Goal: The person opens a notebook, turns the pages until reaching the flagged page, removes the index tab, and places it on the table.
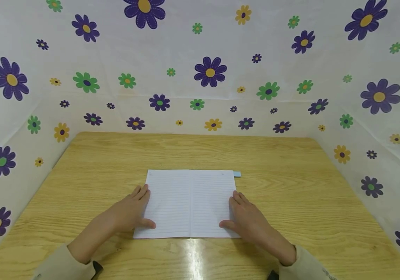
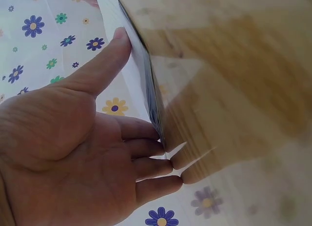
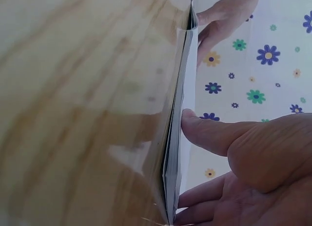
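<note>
A notebook (image 1: 171, 206) lies spread at its middle on the wooden table, with two blank ruled pages facing up. My left hand (image 1: 130, 213) rests at its left edge, thumb over the page and the other fingers stretched along the side. At the opposite edge, my right hand (image 1: 248, 218) lies in much the same way, its thumb on the right page. The left wrist view shows the left hand's fingertips (image 2: 168, 182) meeting the glossy tabletop beside the page edges. In the right wrist view, the stacked pages (image 3: 175, 138) fan slightly apart near the right thumb.
A small light blue tab (image 1: 237, 174) sticks out past the notebook's upper right corner. White cloth with printed flowers (image 1: 172, 50) hangs behind the table and along both sides. The wooden tabletop (image 1: 193, 151) reflects light at its near edge.
</note>
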### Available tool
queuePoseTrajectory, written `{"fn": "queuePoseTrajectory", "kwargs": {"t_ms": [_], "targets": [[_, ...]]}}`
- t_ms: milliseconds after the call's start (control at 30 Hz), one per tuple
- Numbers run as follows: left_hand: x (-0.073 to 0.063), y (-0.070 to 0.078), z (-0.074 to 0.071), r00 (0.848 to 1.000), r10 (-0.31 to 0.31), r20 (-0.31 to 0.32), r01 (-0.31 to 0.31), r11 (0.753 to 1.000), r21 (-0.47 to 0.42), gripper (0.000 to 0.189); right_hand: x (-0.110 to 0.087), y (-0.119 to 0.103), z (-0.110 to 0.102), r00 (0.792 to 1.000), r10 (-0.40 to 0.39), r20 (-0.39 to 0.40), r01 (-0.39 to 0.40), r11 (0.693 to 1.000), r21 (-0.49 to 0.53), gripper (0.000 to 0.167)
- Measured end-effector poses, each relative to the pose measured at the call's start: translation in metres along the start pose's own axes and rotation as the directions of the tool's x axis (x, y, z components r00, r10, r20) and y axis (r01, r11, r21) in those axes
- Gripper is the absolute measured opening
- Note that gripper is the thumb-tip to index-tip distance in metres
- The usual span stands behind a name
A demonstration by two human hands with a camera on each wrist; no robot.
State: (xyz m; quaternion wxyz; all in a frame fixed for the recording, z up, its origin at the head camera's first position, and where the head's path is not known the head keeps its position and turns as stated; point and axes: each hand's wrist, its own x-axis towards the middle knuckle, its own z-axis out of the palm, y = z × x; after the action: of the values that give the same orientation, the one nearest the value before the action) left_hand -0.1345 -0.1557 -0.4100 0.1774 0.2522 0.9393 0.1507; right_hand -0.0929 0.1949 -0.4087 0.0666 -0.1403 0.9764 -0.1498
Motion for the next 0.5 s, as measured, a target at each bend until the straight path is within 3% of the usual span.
{"fn": "queuePoseTrajectory", "kwargs": {"t_ms": [133,267,500], "targets": [[-0.0008,0.0016,-0.0004,1.0,-0.011,0.001,0.011,1.0,-0.006,0.106,0.0003,0.0021,-0.0008,1.0,-0.004,0.014,0.004,1.0,0.005,0.074],[-0.0004,0.0004,0.0,1.0,-0.011,-0.003,0.011,1.0,-0.011,0.107,-0.0002,0.0027,-0.0038,0.999,-0.035,0.012,0.036,0.999,-0.001,0.06],[-0.0007,-0.0005,0.0005,1.0,0.001,-0.005,-0.001,1.0,-0.031,0.107,-0.0005,0.0034,-0.0011,0.988,-0.107,-0.112,0.104,0.994,-0.027,0.035]]}}
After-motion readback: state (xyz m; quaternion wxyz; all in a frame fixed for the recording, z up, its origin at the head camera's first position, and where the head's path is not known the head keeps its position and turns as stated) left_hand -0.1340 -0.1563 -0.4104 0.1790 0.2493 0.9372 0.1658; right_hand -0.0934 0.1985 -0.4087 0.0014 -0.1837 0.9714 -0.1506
